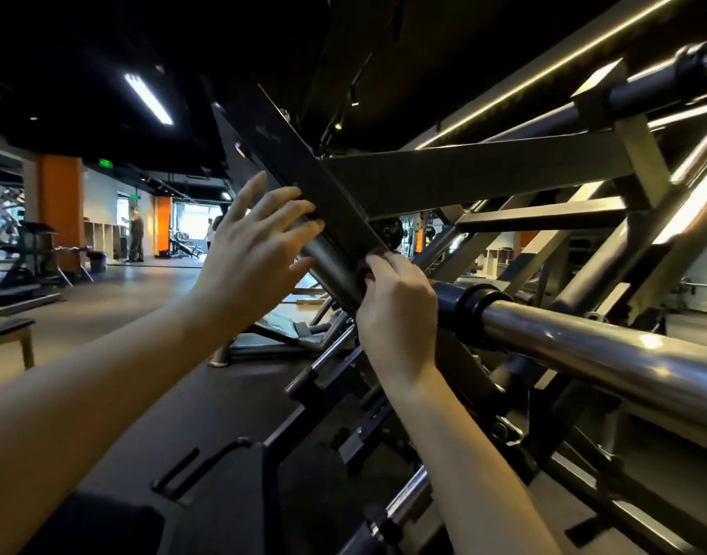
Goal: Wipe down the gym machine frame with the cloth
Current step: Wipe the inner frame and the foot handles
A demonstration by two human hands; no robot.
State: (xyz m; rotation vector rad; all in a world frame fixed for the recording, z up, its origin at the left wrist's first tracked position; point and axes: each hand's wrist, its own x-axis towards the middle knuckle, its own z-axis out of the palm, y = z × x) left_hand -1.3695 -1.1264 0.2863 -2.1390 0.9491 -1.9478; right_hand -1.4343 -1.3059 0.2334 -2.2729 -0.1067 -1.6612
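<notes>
The gym machine frame is a lattice of grey steel beams and tubes, and a dark flat slanted bar (324, 198) crosses the middle of the view. My left hand (247, 242) is up against the left edge of that bar, its spread, straight fingers touching the bar. My right hand (392, 302) is at the bar's lower end with its fingers curled. They pinch a small dark wad, apparently the cloth (363, 273), against the metal. Most of the cloth is hidden under the fingers.
A thick chrome tube (584, 354) with a black collar runs right from beside my right hand. Adjustment rails and black brackets (344, 394) lie below my forearms. Open gym floor (123, 298) stretches to the left, with a treadmill and people far back.
</notes>
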